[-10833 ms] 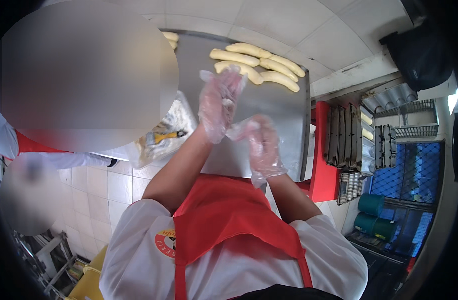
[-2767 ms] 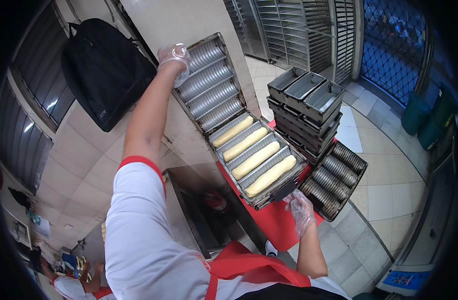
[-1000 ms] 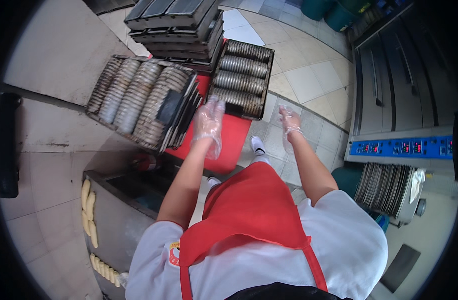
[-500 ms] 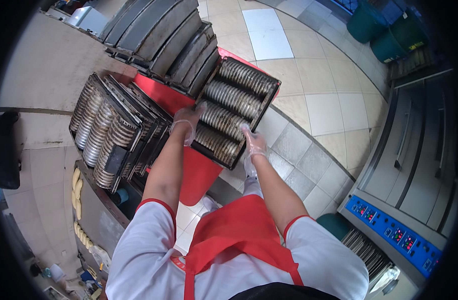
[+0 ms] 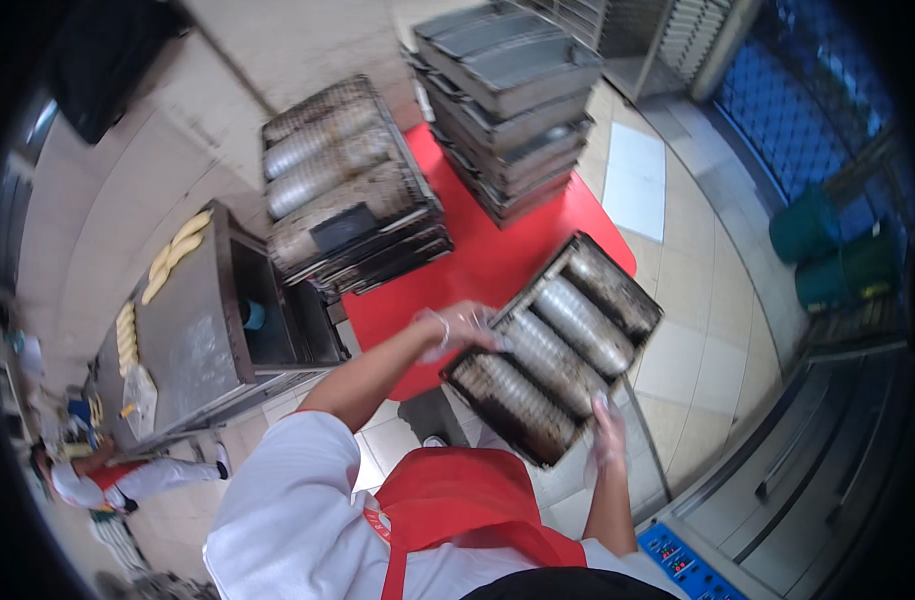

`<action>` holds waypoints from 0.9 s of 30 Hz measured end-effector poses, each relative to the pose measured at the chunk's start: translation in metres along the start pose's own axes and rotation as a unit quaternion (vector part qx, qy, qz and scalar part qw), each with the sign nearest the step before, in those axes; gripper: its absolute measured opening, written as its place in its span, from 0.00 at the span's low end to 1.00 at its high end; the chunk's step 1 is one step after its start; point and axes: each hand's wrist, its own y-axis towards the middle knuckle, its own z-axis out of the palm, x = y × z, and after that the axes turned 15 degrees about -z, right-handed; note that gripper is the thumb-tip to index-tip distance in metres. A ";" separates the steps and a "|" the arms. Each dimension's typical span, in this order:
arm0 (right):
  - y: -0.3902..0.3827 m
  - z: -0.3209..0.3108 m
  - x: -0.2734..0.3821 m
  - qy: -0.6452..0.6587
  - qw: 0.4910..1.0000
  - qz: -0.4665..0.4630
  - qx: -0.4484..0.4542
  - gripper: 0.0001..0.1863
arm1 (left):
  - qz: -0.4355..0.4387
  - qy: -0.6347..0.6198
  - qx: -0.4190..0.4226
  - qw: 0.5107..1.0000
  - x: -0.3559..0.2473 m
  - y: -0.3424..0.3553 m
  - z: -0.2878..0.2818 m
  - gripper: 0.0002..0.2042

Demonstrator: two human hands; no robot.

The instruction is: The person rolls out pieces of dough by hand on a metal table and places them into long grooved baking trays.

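Note:
Between my hands is a dark-rimmed metal baking pan (image 5: 563,345) with several rounded, ribbed rows, silvery in the middle and browned at the ends. It is tilted, over the near right edge of the red table (image 5: 498,262). My left hand (image 5: 463,328), in a clear plastic glove, is closed on its left edge. My right hand (image 5: 608,435), gloved too, grips the near right edge, thumb on top. The fingers beneath the pan are hidden. Farther left, a stack of similar ribbed pans (image 5: 323,160) sits on the table's left part.
Deep grey baking tins (image 5: 508,75) stand in a tall stack at the table's far side. Dough pieces (image 5: 183,245) lie on a metal counter (image 5: 183,330) at left. Lower left, another person (image 5: 103,480) is at work. An oven (image 5: 808,450) stands right, green bins (image 5: 838,260) farther back.
The ribbed pan has come away from beside the tall tins, towards me and to the right, in both hands. My view has swung, bringing more of the counter and another person into sight.

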 end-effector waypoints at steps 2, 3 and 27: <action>-0.036 -0.009 0.030 -0.011 1.000 -0.027 -0.006 0.38 | 0.079 0.038 -0.038 0.995 0.017 -0.048 0.021 0.35; -0.050 -0.015 0.052 -0.021 0.998 -0.050 0.018 0.38 | 0.114 0.085 -0.070 0.987 0.021 -0.075 0.031 0.33; 0.140 0.506 0.408 -0.139 0.873 -0.081 0.461 0.41 | 0.100 -0.150 -0.600 0.780 -0.039 -0.302 -0.255 0.45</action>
